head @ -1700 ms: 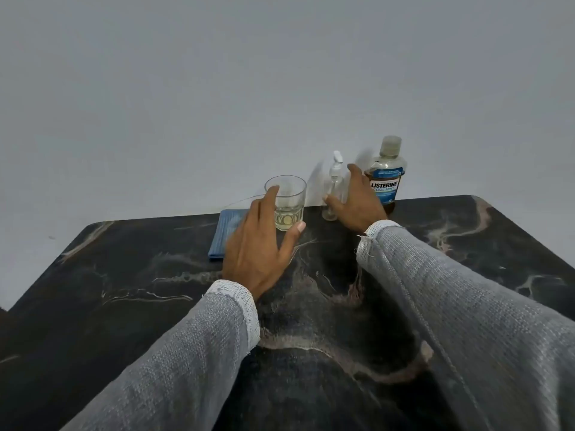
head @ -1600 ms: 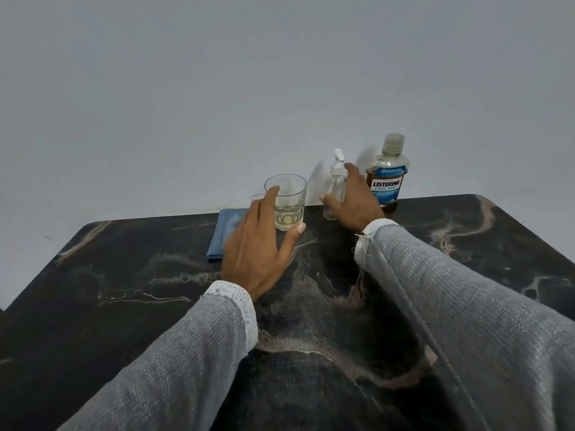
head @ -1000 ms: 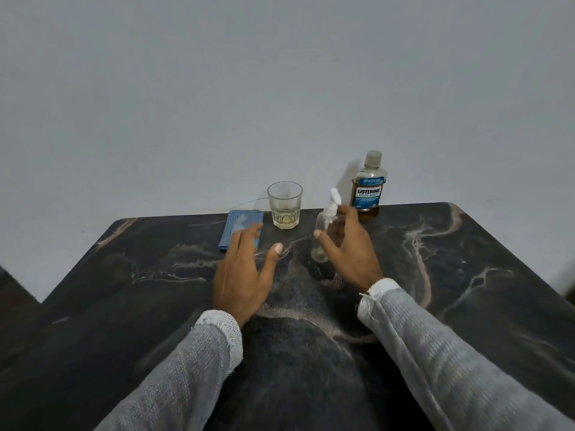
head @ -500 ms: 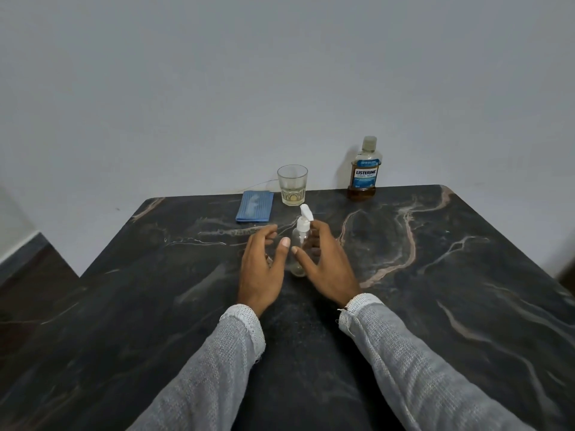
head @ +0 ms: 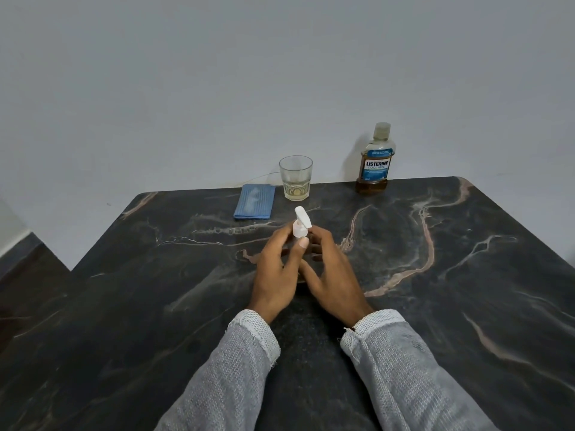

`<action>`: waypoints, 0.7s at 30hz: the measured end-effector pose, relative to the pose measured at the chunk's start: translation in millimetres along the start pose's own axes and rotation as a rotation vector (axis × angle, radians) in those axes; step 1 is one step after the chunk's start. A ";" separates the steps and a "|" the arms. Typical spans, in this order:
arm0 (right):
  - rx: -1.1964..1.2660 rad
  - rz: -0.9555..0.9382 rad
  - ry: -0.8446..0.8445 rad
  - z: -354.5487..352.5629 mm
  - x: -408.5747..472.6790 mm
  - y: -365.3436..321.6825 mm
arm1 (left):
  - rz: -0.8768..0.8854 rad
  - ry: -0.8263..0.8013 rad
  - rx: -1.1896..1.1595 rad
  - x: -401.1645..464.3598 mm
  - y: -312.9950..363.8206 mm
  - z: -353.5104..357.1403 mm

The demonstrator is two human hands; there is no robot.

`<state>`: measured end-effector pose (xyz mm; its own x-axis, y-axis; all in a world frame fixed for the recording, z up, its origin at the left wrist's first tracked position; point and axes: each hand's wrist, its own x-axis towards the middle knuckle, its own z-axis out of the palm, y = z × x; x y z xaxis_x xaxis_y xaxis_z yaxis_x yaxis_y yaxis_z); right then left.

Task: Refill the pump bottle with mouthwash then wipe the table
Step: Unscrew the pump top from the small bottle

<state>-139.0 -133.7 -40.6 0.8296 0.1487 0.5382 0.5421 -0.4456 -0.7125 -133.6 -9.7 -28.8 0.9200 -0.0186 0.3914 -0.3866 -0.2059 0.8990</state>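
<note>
The small clear pump bottle [head: 301,229] stands upright mid-table with its white pump head on top; most of its body is hidden between my hands. My left hand [head: 276,272] pinches the pump collar with thumb and fingers. My right hand [head: 331,272] wraps around the bottle's body from the right. The Listerine mouthwash bottle [head: 375,161] stands capped at the far edge, holding a little amber liquid. A folded blue cloth [head: 254,201] lies at the far edge, left of the glass.
A clear glass [head: 295,178] with a little yellowish liquid stands between the cloth and the mouthwash bottle. The dark marble table [head: 435,275] ends at a grey wall behind; its left edge drops to a dark floor.
My right hand drew the pump bottle from the far edge to mid-table. My left hand left the glass and now pinches the pump head. The view tilted further down over the table.
</note>
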 end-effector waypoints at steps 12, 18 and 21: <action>0.045 0.040 -0.020 5.3 -2.1 -1.7 | 0.020 0.086 -0.151 5.8 9.3 -4.2; 0.035 0.028 -0.030 8.2 -1.7 -1.8 | 0.027 0.170 -0.193 4.2 10.4 -4.1; 0.026 0.021 -0.035 9.0 -2.2 -2.6 | 0.011 0.202 -0.221 3.0 10.6 -3.0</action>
<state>-141.1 -125.0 -44.0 0.8445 0.1706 0.5077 0.5278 -0.4257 -0.7349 -135.1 -9.0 -17.5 0.8929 0.1800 0.4127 -0.4215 0.0120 0.9067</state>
